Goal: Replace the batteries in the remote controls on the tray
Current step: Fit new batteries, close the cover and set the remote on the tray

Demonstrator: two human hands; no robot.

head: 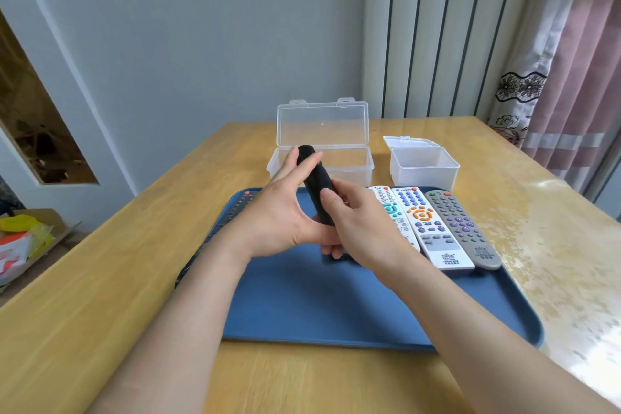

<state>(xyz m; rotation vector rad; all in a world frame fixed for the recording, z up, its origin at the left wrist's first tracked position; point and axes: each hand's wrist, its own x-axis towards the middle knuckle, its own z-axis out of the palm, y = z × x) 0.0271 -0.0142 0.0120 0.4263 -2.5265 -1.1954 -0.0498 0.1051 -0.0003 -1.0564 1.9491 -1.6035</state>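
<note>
The near end of the black remote (pixel 317 185) is hidden between the left hand (pixel 279 215) and the right hand (pixel 356 225), and its button face cannot be seen. A dark remote (pixel 235 208) at the left side of the tray (pixel 302 312) lies mostly under the left forearm. The right hand covers part of the teal-buttoned white remote (pixel 391 212). A small dark thing (pixel 336 258) under the right fingers cannot be identified. The cardboard box (pixel 43 222) is cut off by the left edge.
</note>
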